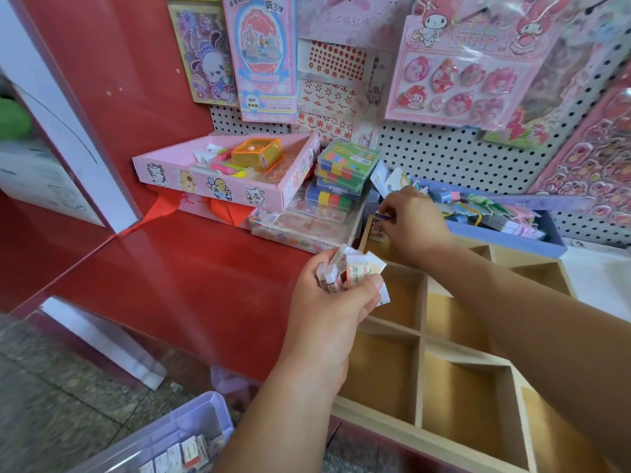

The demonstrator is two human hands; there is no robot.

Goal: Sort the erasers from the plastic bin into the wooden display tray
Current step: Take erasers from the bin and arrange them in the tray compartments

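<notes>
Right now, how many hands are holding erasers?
2. Left hand grips a bunch of erasers above the wooden tray's left edge; right hand pinches another eraser at its far-left corner.

L hand (336, 302) mid-frame, back to camera, fingers + thumb curled round a bunch of erasers (348, 268); forearm comes up from bottom edge. R arm stretched fwd from lower right, crossing above. R hand (415, 223) further out, knuckles up, fingertips pinching one eraser (381, 217).
</notes>
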